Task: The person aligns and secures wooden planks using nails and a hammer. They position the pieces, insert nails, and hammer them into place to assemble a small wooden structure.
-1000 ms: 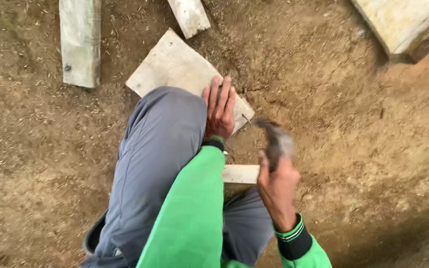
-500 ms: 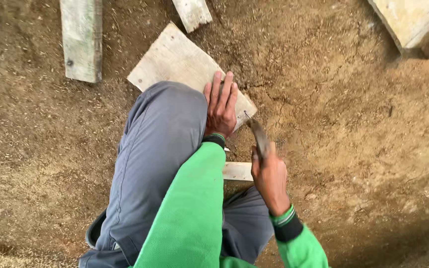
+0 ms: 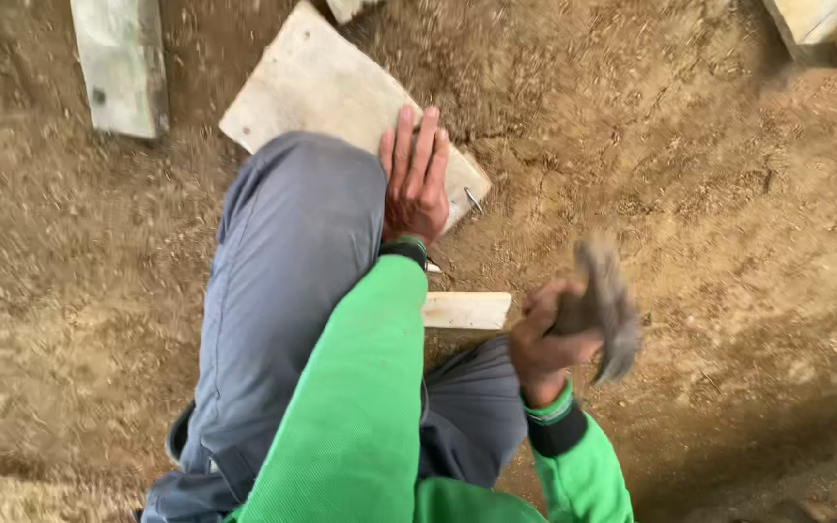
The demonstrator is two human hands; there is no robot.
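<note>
My left hand lies flat, fingers spread, pinning the board at upper centre. My right hand, centre right, grips the blurred hammer. I should strike squarely at the bent nail, clear of my fingers.

Left hand on board

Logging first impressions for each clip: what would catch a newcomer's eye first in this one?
Most striking is the bright green sleeve running up the middle to the left hand, pressed flat on a pale wooden board lying on the dirt ground. Lower right, the right hand grips a blurred hammer, raised off the board. A bent nail sticks out at the board's right corner.
</note>
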